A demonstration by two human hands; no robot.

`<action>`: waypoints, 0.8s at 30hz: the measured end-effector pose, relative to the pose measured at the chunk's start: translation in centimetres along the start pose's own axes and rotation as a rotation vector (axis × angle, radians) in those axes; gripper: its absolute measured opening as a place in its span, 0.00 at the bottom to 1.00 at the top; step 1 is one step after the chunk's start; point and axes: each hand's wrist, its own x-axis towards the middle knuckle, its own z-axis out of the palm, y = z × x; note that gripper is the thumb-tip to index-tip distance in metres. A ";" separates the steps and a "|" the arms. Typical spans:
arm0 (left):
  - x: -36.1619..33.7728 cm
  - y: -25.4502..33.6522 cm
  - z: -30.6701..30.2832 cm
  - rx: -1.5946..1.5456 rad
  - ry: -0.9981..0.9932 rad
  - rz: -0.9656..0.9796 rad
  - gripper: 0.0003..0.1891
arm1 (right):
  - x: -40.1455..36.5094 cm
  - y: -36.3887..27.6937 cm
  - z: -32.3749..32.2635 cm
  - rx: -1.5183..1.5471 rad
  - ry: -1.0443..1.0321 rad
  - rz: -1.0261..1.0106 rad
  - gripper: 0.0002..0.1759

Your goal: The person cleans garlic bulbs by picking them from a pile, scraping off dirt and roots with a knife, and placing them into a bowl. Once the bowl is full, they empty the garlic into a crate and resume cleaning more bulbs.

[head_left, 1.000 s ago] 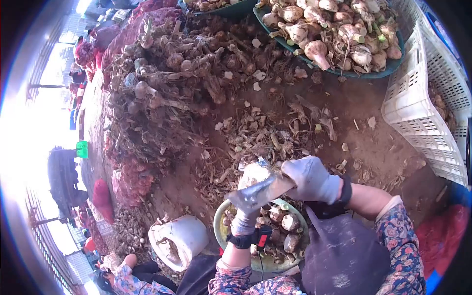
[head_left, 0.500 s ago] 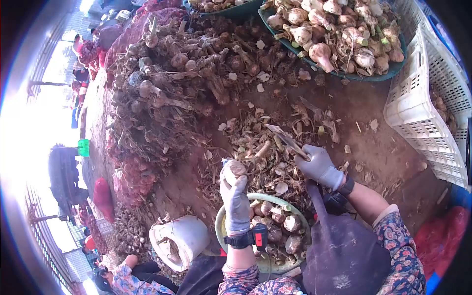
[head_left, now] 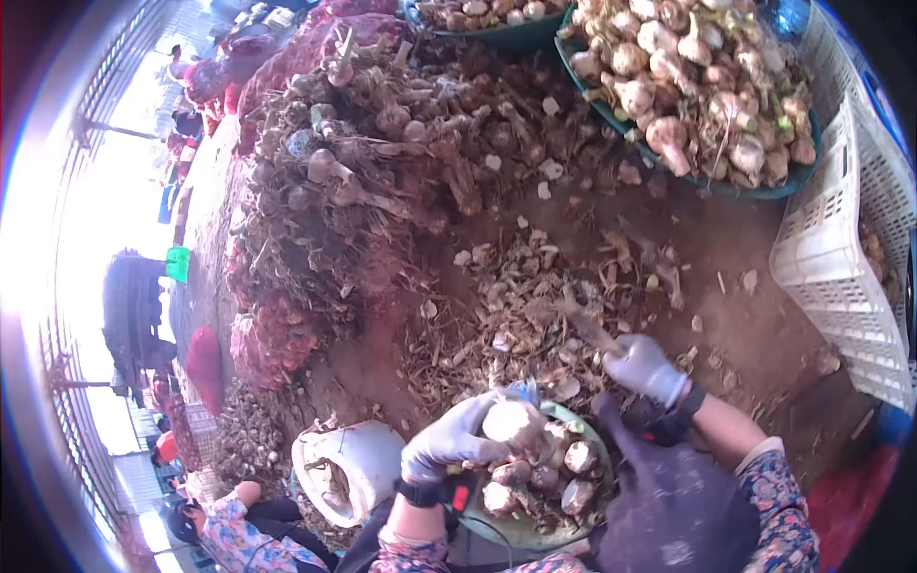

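Observation:
My left hand (head_left: 447, 443), in a grey glove, has its fingers wrapped round a pale garlic bulb (head_left: 513, 424). The bulb is over the upper left of a light green basin (head_left: 506, 537) that contains several trimmed garlic bulbs (head_left: 579, 457). To the right and higher in view, my gloved right hand (head_left: 648, 369) grips a knife (head_left: 592, 330). Its blade points up and left over garlic trimmings (head_left: 511, 310) on the ground, apart from the bulb. The knife's handle is mostly hidden in the fist.
Untrimmed garlic with stalks (head_left: 344, 181) is heaped at upper left. A teal tub (head_left: 798, 181) full of garlic stands at upper right, beside a white plastic crate (head_left: 826, 253). A white bucket (head_left: 368, 463) lies left of the basin. Another person (head_left: 234, 525) sits at lower left.
My left hand has lowered the garlic bulb toward the basin and turned it over. My right hand with the knife has shifted slightly right and down. The whole view has shifted a little.

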 end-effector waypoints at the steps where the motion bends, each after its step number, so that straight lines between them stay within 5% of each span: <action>1: 0.4 0.1 -1.6 0.314 -0.009 -0.119 0.35 | 0.2 0.6 0.2 -0.047 0.050 -0.001 0.18; 2: 1.1 1.4 -2.6 0.434 0.097 -0.134 0.34 | 1.0 1.1 0.0 -0.110 0.108 -0.016 0.18; 4: 4.8 0.1 -8.4 0.230 0.516 0.202 0.31 | 1.8 1.6 0.2 -0.068 0.020 -0.021 0.19; 7: 12.8 2.4 -17.1 -0.066 0.953 0.296 0.35 | 2.3 1.4 0.6 -0.155 0.023 -0.124 0.19; 9: 20.0 1.7 -25.9 0.043 1.258 0.376 0.28 | 2.4 1.2 0.7 -0.155 0.013 -0.066 0.19; 12: 23.8 4.8 -24.7 -0.245 1.305 0.371 0.20 | 2.1 1.5 0.0 -0.132 0.012 -0.001 0.18; 14: 23.6 1.5 -24.9 0.462 1.331 0.461 0.18 | 2.0 1.7 -0.4 -0.086 0.029 0.008 0.18; 16: 21.7 0.4 -22.5 0.064 1.152 0.623 0.18 | 2.2 2.1 -0.5 -0.010 0.071 -0.032 0.17; 17: 20.2 -0.9 -21.9 -0.350 0.789 0.465 0.15 | 2.6 2.7 0.3 0.081 0.167 -0.134 0.16; 19: 16.3 -1.6 -14.0 -0.385 0.854 0.303 0.10 | 2.8 1.2 -0.1 0.064 0.118 -0.110 0.16; 20: 15.3 -4.7 -14.6 -0.330 0.714 0.239 0.10 | 2.9 0.5 0.0 0.060 0.109 -0.127 0.15; 24: 9.5 -2.4 -5.2 0.166 0.683 0.061 0.10 | 1.7 -6.4 -1.2 0.039 0.075 -0.293 0.13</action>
